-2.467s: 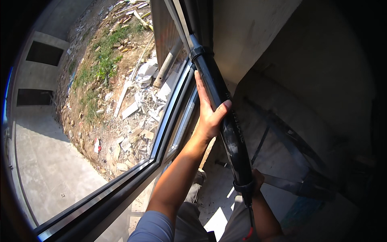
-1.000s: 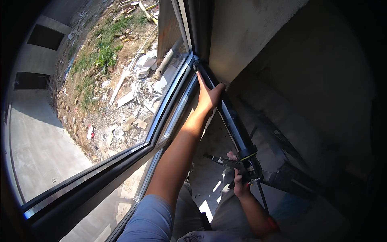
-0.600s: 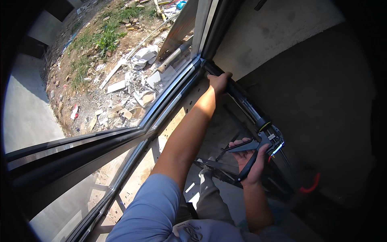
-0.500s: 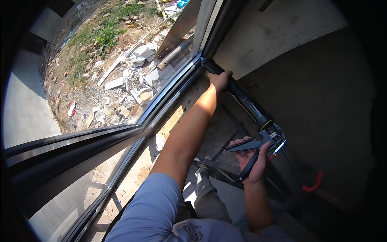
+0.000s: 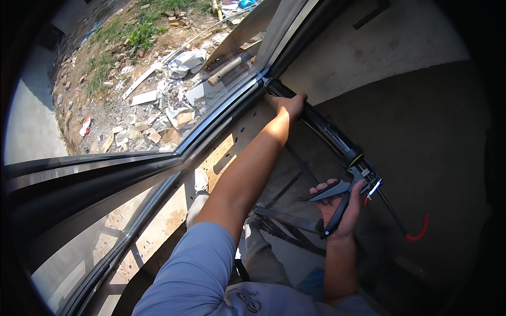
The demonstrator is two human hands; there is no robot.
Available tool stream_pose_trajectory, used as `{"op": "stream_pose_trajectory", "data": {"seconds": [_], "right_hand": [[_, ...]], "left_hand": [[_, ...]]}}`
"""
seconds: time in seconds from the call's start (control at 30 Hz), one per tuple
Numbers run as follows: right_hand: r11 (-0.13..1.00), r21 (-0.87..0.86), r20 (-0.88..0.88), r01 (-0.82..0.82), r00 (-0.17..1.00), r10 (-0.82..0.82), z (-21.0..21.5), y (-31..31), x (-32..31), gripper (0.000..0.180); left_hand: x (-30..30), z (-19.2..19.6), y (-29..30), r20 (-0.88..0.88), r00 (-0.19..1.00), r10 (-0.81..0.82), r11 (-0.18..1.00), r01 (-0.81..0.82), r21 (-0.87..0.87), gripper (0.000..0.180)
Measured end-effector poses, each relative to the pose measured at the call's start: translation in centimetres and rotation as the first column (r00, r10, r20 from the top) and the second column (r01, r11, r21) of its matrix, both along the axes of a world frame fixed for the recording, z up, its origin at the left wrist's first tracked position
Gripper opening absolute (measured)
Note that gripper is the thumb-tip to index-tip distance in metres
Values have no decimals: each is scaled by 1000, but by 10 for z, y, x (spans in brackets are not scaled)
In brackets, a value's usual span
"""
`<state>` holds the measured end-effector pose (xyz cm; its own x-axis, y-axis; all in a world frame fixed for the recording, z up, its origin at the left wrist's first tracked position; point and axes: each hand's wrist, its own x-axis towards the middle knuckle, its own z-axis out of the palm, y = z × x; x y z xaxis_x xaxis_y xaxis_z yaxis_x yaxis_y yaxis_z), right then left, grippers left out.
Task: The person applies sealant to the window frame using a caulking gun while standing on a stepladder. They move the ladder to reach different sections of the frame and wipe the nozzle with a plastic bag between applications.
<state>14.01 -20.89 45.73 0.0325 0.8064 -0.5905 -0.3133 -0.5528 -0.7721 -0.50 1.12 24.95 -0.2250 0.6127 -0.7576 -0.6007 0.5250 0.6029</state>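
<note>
While the L hand is clamped round the fwd part of the barrel, palm over & thumb across, the R hand cups the handle, thumb along it, fingers curled up behind the trigger. So the caulking gun spans betw. both hands, slanting down from L to R.

Feel: prob. stiff, fairly hefty tube, smooth & maybe slick under the L palm; trigger likely springy. Best hold imo = L near the front for aim, R on handle for weight; avoid the thin rod w/ red hook, rt. of & below the R hand.

Just past the L hand, gun's front end sits at the corner of the window frame; can't tell if touching. Left of the L hand, thru glass: rubble. Above/rt. of it: pale wall. Left of R hand, lower: dark metal bars.
</note>
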Motion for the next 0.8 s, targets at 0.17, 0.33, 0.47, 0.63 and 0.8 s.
{"op": "stream_pose_trajectory", "data": {"seconds": [0.17,0.33,0.47,0.63,0.8], "right_hand": [[1000,-4,12,20,1000,-20,7,0,-2,72],[1000,-19,25,5,1000,-4,10,-2,-2,71],[999,-44,38,-10,999,11,13,-1,0,70],[998,-48,23,-27,999,28,15,-1,0,71],[998,-56,13,-25,1000,26,15,-3,2,71]], "left_hand": [[2,-9,1,-2,1000,23,999,-23,-43,86],[2,-20,-3,-1,1000,23,999,-23,-49,83],[1,-19,-8,-11,1000,-13,997,12,-82,86],[0,-18,-14,30,999,32,996,-30,-79,93],[1,-21,-18,27,998,57,996,-55,-73,91]]}}
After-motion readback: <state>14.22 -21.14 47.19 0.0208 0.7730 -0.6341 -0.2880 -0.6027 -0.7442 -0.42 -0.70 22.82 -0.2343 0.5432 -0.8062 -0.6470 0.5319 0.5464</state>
